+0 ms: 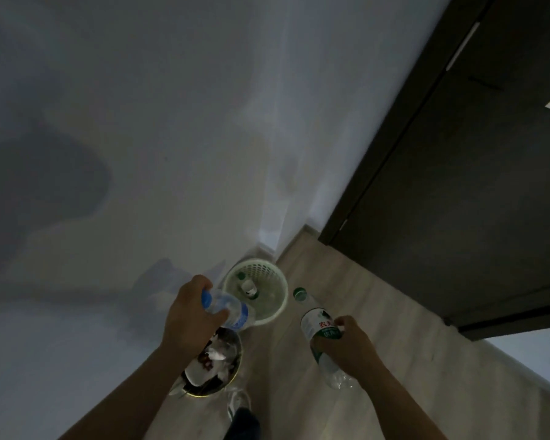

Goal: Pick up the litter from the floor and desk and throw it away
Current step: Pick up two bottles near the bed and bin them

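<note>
My left hand grips a clear plastic bottle with a blue cap and blue label, held just left of and above a pale green mesh waste basket. The basket stands on the floor by the wall corner, with a small bottle lying inside it. My right hand grips a larger clear bottle with a green cap and green-and-red label, held to the right of the basket over the floor.
A second bin with a yellowish rim, full of crumpled paper and wrappers, sits under my left forearm. A white wall fills the left. A dark wooden door stands at the right. Pale wood floor lies between. My shoe shows below.
</note>
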### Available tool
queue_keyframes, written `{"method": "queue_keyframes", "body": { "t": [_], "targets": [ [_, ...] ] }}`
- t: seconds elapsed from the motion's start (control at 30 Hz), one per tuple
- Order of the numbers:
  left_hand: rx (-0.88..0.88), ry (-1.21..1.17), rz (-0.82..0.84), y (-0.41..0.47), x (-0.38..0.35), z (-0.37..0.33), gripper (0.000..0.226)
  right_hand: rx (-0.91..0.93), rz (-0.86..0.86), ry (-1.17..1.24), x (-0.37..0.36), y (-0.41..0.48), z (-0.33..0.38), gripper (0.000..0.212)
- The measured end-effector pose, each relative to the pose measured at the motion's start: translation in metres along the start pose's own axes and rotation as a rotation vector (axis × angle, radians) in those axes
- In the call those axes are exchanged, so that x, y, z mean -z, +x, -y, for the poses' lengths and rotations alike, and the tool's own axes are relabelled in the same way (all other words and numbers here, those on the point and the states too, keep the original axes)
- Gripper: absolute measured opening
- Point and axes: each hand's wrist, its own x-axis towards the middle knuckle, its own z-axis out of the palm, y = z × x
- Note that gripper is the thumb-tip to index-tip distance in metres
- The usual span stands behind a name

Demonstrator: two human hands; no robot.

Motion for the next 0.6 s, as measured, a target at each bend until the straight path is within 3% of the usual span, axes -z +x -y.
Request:
{"method": "queue_keyframes", "body": {
  "t": [0.5,0.6],
  "targets": [
    [0.198,0.114,0.103,0.132,-0.102,0.027,0.040,-0.090,0.081,-0.016,-0.005,0.128,0.005,0.057],
    [0.208,0.094,0.182,0.153,-0.126,0.034,0.027,-0.097,0.108,-0.042,-0.010,0.156,-0.001,0.056]
  ]
}}
